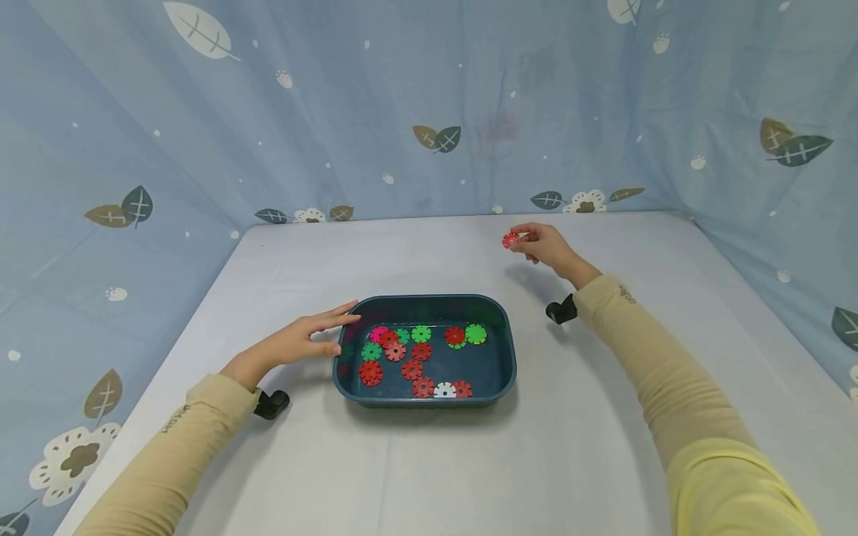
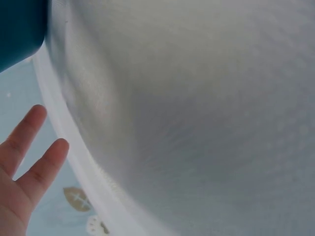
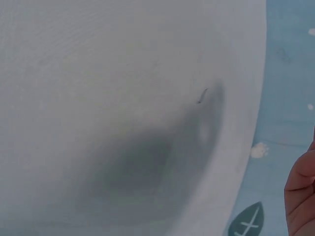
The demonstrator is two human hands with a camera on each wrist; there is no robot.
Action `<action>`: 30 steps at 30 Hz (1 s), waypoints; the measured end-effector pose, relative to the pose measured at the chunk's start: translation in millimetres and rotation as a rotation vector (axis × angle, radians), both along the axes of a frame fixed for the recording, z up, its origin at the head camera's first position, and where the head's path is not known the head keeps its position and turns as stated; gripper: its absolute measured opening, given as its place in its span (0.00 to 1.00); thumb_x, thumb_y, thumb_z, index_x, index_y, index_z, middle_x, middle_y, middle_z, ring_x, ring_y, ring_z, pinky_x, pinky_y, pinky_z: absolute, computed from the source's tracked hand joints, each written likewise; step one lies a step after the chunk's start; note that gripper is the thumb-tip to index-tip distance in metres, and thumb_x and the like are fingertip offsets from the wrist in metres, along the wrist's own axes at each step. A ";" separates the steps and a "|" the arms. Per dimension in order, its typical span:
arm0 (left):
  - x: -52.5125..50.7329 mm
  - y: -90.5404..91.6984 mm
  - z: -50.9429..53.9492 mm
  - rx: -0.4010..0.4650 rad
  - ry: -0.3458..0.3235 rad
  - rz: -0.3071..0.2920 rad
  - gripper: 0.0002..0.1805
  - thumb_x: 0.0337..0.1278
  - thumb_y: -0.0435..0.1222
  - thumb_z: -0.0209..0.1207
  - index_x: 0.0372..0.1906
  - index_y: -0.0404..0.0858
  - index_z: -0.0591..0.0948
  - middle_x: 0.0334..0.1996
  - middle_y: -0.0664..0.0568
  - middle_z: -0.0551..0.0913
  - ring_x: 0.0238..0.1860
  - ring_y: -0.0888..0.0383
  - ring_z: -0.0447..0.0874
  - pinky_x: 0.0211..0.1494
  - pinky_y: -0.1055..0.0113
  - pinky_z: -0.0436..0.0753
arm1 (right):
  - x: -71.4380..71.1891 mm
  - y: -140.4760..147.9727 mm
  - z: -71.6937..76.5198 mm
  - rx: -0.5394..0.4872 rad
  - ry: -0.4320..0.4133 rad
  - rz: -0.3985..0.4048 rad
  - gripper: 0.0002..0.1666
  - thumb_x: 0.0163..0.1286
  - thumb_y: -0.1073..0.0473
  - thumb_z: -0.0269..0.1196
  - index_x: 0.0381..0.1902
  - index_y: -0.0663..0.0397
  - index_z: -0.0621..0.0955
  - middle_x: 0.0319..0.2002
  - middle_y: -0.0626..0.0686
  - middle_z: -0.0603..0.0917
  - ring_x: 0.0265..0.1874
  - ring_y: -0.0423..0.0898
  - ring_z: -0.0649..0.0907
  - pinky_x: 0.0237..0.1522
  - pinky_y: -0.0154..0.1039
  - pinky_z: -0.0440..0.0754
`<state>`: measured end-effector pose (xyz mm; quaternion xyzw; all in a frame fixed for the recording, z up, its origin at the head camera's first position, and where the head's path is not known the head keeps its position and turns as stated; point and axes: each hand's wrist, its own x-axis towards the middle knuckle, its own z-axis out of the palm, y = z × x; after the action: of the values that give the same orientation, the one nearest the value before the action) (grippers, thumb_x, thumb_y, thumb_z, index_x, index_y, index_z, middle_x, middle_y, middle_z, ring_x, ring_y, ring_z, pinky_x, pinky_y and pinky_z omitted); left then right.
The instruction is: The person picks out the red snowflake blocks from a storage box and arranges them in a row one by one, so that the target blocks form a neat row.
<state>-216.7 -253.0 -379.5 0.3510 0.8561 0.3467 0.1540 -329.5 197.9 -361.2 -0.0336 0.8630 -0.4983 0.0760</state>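
Table beneath both hands is white. One dark blue tray with rounded corners sits just right of the left hand, whose straight, spread fingers reach its rim. The right hand, raised above the table, pinches one red disc, flat, round and notched like a flower, at its fingertips. Right of the left hand, inside the tray, lie similar pieces: at least eight red discs, five green discs, one pink disc, one white disc; overlaps hide the exact count.
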 end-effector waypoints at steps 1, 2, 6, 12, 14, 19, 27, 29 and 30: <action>-0.1 0.0 0.2 0.000 0.002 -0.002 0.31 0.56 0.34 0.58 0.66 0.41 0.66 0.71 0.44 0.50 0.70 0.39 0.47 0.61 0.36 0.57 | -0.4 0.8 -1.6 0.006 -0.012 -0.012 0.27 0.65 0.57 0.59 0.61 0.55 0.70 0.34 0.53 0.74 0.24 0.49 0.70 0.27 0.34 0.70; -0.1 0.1 0.3 -0.001 0.003 -0.004 0.31 0.56 0.34 0.58 0.66 0.41 0.66 0.71 0.44 0.50 0.70 0.39 0.47 0.61 0.36 0.57 | -0.9 1.8 -3.2 0.013 -0.021 -0.020 0.27 0.65 0.57 0.59 0.61 0.55 0.69 0.35 0.53 0.74 0.25 0.49 0.70 0.27 0.33 0.70; -0.2 0.3 0.8 -0.001 0.005 -0.009 0.31 0.55 0.34 0.58 0.66 0.40 0.66 0.71 0.43 0.50 0.70 0.39 0.47 0.61 0.36 0.57 | -2.6 5.1 -9.2 0.028 -0.059 -0.057 0.26 0.66 0.57 0.58 0.61 0.56 0.69 0.40 0.55 0.74 0.27 0.49 0.71 0.28 0.33 0.71; 0.1 0.2 1.5 -0.001 -0.002 -0.002 0.31 0.55 0.34 0.59 0.66 0.41 0.66 0.71 0.44 0.50 0.70 0.39 0.47 0.61 0.36 0.56 | -3.4 8.7 -16.2 0.048 -0.098 -0.082 0.26 0.66 0.57 0.59 0.61 0.56 0.69 0.40 0.55 0.74 0.26 0.46 0.71 0.28 0.32 0.70; 0.0 0.1 1.3 -0.001 -0.002 -0.001 0.31 0.55 0.34 0.59 0.66 0.41 0.66 0.71 0.44 0.50 0.70 0.39 0.47 0.61 0.36 0.56 | -3.1 9.2 -17.8 0.059 -0.112 -0.079 0.26 0.66 0.57 0.58 0.60 0.56 0.69 0.40 0.54 0.74 0.26 0.46 0.71 0.28 0.32 0.70; -0.2 0.0 0.8 0.006 -0.003 -0.007 0.31 0.55 0.34 0.59 0.66 0.41 0.66 0.72 0.45 0.50 0.70 0.40 0.47 0.61 0.36 0.56 | -1.9 8.6 -20.9 0.098 -0.153 -0.068 0.26 0.66 0.57 0.58 0.60 0.57 0.69 0.40 0.56 0.73 0.24 0.45 0.71 0.28 0.32 0.70; 0.3 0.0 1.2 -0.001 0.001 -0.001 0.31 0.55 0.34 0.59 0.66 0.40 0.66 0.71 0.44 0.50 0.69 0.39 0.47 0.61 0.36 0.57 | -1.8 4.4 -26.5 0.166 -0.183 0.018 0.24 0.66 0.59 0.57 0.59 0.59 0.70 0.43 0.59 0.74 0.21 0.42 0.70 0.26 0.30 0.71; 0.6 0.2 1.6 0.001 -0.002 0.000 0.31 0.55 0.34 0.59 0.66 0.40 0.66 0.71 0.44 0.50 0.69 0.39 0.47 0.61 0.36 0.57 | -2.3 2.7 -28.2 0.184 -0.173 0.036 0.24 0.65 0.59 0.57 0.58 0.60 0.71 0.44 0.60 0.74 0.22 0.42 0.71 0.27 0.30 0.71; 0.9 0.3 1.9 0.001 -0.003 0.001 0.31 0.55 0.33 0.59 0.66 0.40 0.66 0.71 0.44 0.50 0.69 0.39 0.47 0.61 0.36 0.57 | -2.4 1.3 -28.8 0.199 -0.167 0.042 0.24 0.65 0.59 0.58 0.58 0.60 0.71 0.44 0.60 0.73 0.24 0.43 0.71 0.27 0.30 0.71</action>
<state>-215.9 -252.7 -377.6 0.3502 0.8558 0.3478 0.1550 -331.9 199.2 -390.0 -0.0021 0.8979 -0.4097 0.1610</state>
